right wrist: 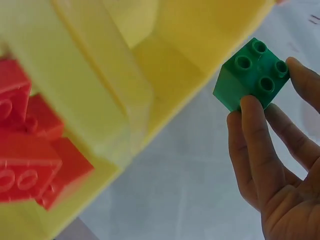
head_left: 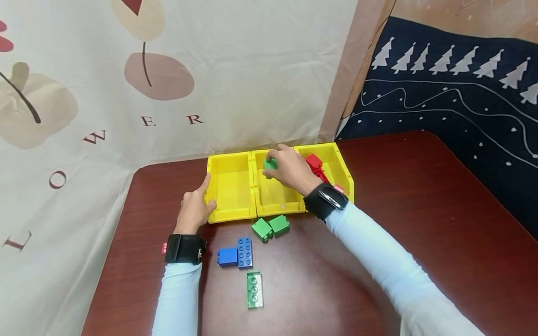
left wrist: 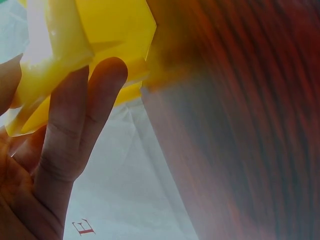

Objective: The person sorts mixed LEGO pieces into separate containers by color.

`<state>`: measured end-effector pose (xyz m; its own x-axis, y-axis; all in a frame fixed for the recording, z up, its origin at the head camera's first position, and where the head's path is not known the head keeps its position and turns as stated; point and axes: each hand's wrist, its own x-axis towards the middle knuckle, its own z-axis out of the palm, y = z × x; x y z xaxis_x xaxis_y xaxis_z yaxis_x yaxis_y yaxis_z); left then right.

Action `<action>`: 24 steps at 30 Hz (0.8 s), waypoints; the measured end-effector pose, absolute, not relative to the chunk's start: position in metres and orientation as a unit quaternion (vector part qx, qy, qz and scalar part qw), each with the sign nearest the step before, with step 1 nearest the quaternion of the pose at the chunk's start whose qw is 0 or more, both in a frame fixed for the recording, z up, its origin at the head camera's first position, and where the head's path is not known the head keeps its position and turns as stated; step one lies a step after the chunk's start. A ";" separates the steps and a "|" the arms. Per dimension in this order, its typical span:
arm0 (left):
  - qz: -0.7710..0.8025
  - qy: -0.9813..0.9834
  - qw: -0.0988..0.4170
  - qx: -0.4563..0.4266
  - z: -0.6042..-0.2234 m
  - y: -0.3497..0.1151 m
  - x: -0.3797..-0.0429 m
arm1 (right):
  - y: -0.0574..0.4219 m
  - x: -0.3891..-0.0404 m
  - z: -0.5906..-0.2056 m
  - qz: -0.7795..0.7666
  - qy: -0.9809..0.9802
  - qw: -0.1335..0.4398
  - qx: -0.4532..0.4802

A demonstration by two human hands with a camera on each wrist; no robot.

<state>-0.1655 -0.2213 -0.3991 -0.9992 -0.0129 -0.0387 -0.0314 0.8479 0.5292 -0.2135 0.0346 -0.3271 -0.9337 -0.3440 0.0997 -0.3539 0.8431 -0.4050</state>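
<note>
My right hand (head_left: 289,167) pinches a green toy building brick (right wrist: 252,75) between thumb and fingers, over the middle yellow bin (head_left: 281,207). Four round studs show on the brick. My left hand (head_left: 194,207) holds the left yellow bin (head_left: 232,216) at its left wall, thumb and fingers on either side of the wall in the left wrist view. Several red bricks (right wrist: 30,160) lie in the right yellow bin (head_left: 347,177), partly hidden by my right hand and wrist in the head view.
In front of the bins, two green bricks (head_left: 271,227) lie on the dark red-brown table (head_left: 431,241). Nearer are two blue bricks (head_left: 236,257) side by side and a clear green brick (head_left: 254,290). Printed cloth (head_left: 247,65) hangs behind the table.
</note>
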 end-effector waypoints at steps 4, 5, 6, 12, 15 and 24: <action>0.278 0.960 0.018 -0.010 -0.399 -0.222 -0.165 | 0.024 -0.232 -0.335 0.218 -0.963 -0.017 0.159; 0.278 0.960 0.020 -0.010 -0.399 -0.222 -0.165 | 0.022 -0.237 -0.337 0.220 -0.963 -0.026 0.153; 0.278 0.960 0.021 -0.011 -0.399 -0.222 -0.165 | 0.019 -0.240 -0.339 0.217 -0.964 -0.035 0.147; 0.284 0.959 0.024 -0.011 -0.399 -0.220 -0.165 | 0.010 -0.253 -0.354 0.169 -0.974 -0.079 0.126; 0.285 0.958 0.022 -0.010 -0.399 -0.220 -0.164 | 0.007 -0.256 -0.363 0.150 -0.977 -0.094 0.120; 0.274 0.961 0.021 -0.010 -0.397 -0.222 -0.163 | -0.001 -0.257 -0.373 0.126 -0.978 -0.113 0.123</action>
<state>-0.1634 -0.2217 -0.3969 -0.9989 -0.0073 -0.0459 -0.0304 0.8497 0.5264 -0.2566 -0.0009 -0.3731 -0.9440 -0.2693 -0.1906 -0.2122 0.9380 -0.2743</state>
